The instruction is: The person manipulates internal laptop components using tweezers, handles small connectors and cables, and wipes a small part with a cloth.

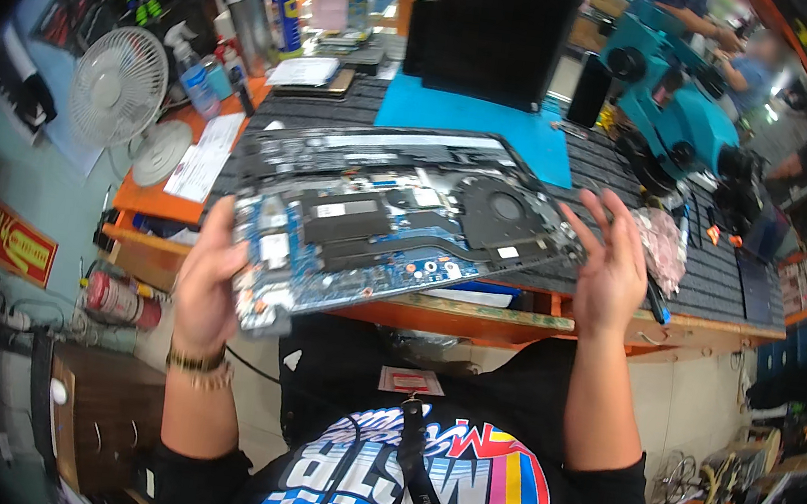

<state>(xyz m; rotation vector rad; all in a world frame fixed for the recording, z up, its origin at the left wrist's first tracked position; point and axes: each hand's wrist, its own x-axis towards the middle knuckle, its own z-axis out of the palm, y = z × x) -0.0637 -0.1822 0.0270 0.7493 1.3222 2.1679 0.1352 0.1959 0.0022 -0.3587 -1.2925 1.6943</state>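
Note:
An opened laptop base (354,246) is held tilted above the front edge of the bench, its inner side facing up. A blue circuit board, a round black fan (501,209) and a dark battery strip (375,153) along its far side are exposed. My left hand (211,279) grips the laptop's left edge, thumb on top; the fingers beneath are hidden. At the right end, my right hand (612,263) has its fingers stretched out and apart, close to the laptop's corner. Whether its fingertips touch the corner I cannot tell.
A blue mat (431,109) and a black upright panel (496,32) lie beyond the laptop. A teal microscope (682,115) stands at the right, near a crumpled pink cloth (661,245). At the left are a white fan (119,88) and spray bottles. A drawer (477,311) sticks out below.

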